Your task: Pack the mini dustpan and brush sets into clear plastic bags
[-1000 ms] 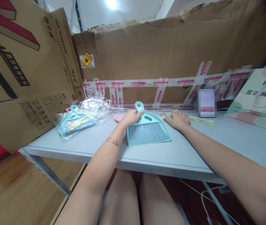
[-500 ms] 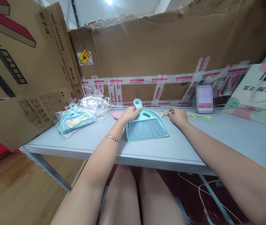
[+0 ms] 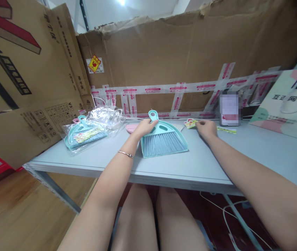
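The dustpan (image 3: 179, 135) lies flat on the table (image 3: 203, 165), in front of the person and left of the right hand (image 3: 208, 129). Its long axis runs far to near: the handle end points to the far side, the wide mouth faces the near edge of the table, and the near end is turned slightly to the right. The brush (image 3: 162, 143) is nested in the dustpan, bristles toward the mouth.

The left hand (image 3: 145, 128) is the nearer of the two. It reaches in from the left and is closed around the base of the handle, with the thumb on top; the fingers underneath are hidden. The dustpan body extends to the right and nearward from this hand.

The right hand is apart from the dustpan, to the right of its far half. Thumb and fingers are drawn together and appear to pinch the paper strip (image 3: 190, 123). The strip runs left to right, crosswise to the dustpan. One end shows left of the fingertips and a length shows right of the hand; the middle is covered.

Adjacent items: a pink piece (image 3: 131, 128) lies just beyond the left hand, partly covered. A bagged dustpan set (image 3: 96, 134) lies farther left, well apart from both hands. A phone (image 3: 229, 108) stands beyond the right hand, slightly right.
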`<state>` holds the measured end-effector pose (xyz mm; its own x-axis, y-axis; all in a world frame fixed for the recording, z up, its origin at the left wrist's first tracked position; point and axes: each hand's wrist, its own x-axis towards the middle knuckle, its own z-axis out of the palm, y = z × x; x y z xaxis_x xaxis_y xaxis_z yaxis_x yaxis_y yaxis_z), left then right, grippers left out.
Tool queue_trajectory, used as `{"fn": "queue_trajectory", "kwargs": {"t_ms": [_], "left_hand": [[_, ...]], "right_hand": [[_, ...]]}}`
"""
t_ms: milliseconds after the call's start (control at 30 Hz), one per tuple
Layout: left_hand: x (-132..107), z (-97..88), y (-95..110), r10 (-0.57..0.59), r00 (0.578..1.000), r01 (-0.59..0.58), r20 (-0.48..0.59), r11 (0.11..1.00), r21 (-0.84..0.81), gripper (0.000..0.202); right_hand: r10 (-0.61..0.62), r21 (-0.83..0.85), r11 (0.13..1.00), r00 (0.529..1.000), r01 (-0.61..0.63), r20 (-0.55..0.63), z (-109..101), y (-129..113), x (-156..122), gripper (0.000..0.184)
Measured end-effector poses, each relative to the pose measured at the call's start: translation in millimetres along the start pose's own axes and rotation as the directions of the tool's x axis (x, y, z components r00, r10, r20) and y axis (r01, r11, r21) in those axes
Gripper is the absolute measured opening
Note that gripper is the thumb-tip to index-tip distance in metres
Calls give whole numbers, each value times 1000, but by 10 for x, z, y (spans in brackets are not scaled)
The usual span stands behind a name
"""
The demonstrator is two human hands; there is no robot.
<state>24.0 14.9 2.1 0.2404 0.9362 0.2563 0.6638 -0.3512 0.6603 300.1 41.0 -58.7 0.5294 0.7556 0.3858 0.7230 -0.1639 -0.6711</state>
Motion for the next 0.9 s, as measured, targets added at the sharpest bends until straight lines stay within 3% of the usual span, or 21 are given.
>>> {"fn": "queue_trajectory", "kwargs": {"t_ms": [100, 200, 300, 367, 433, 500, 533, 567, 767, 900], "left_hand": [[8, 4, -24, -47, 999, 46, -27, 998, -47, 33], [22, 20, -58, -112, 992, 104, -56, 988, -117, 31], [43, 39, -92, -175, 982, 158, -66, 967, -201, 30], [58, 46, -111, -210, 975, 187, -66, 949, -255, 29], [70, 45, -126, -241, 968, 211, -64, 929, -303, 30], [78, 39, -138, -265, 962, 228, -64, 910, -346, 30], [80, 36, -142, -275, 959, 234, -65, 901, -366, 29], [83, 33, -146, -284, 956, 238, -67, 892, -385, 29], [117, 26, -153, -332, 939, 246, -85, 826, -508, 31], [134, 22, -147, -364, 925, 234, -109, 773, -589, 34]], "right_hand": [[-17, 187, 981, 991, 41, -130, -126, -117, 40, 39], [-94, 330, 929, 968, 169, -233, -216, -360, -83, 45], [-312, 429, 814, 918, 391, -246, -236, -625, -405, 39], [-531, 478, 678, 822, 558, -205, -215, -745, -630, 30], [-729, 479, 558, 676, 678, -108, -175, -797, -776, 25], [-851, 454, 478, 525, 752, 27, -129, -789, -821, 26], [-880, 442, 454, 467, 774, 86, -109, -772, -814, 29], [-890, 429, 448, 438, 784, 129, -94, -752, -798, 31], [-904, 318, 425, 377, 848, 201, -97, -730, -772, 41], [-884, 171, 413, 349, 894, 310, -114, -780, -872, 47]]}}
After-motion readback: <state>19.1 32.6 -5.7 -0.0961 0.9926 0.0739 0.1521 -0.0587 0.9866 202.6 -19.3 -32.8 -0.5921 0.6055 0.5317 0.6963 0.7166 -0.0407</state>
